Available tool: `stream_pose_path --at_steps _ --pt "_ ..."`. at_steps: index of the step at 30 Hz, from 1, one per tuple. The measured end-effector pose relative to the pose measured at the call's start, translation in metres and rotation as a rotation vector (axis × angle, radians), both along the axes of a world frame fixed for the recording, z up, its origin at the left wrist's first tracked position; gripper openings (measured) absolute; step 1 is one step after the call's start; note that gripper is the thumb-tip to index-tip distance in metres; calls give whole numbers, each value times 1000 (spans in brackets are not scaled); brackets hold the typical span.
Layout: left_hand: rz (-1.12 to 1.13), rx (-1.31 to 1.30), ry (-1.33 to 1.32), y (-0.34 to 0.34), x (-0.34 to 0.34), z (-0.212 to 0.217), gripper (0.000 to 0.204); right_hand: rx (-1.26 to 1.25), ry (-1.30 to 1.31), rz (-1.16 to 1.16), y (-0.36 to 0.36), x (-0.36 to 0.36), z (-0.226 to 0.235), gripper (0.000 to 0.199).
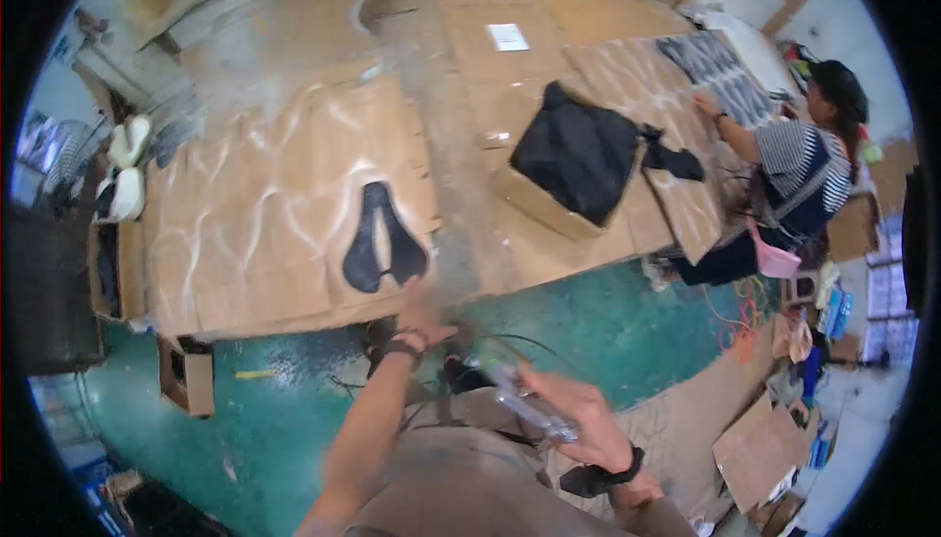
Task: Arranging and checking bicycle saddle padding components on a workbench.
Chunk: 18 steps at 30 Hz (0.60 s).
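A black U-shaped piece of sheet material [365, 243] lies on the cardboard-covered table, its two ends toward me. My left hand [423, 317] is at the table's near edge, just by those ends. Its fingers look stretched out with the thumb apart, though blurred; I cannot tell whether the fingertips touch the piece. In front of my body, my right hand [578, 414] is closed around a shiny silver and clear spray gun [529, 402]. A thin dark hose [524, 341] curves near it. Whitish spray outlines mark the cardboard [245, 214] around the black piece.
An open box with black sheets [578, 155] stands on the right table section. Beyond it, a co-worker [809, 160] bends over dark patterned pieces [720, 76]. A small cardboard box [186, 380] sits on the green floor at left; orange cords [750, 317] lie at right.
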<state>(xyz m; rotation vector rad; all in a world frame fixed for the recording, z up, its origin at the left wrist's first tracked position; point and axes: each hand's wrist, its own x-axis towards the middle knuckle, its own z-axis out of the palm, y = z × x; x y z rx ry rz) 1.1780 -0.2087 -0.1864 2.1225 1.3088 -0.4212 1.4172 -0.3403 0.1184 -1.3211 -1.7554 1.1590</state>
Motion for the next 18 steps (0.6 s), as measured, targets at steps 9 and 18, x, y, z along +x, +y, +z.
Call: stream_pose_path --at_steps 9,18 --pt "184 20 -41 -17 -9 -2 61 -16 -85 -146 -10 2 -17 76" --pt "232 186 -412 -49 -60 -6 43 -55 15 11 -4 2 -14 87"
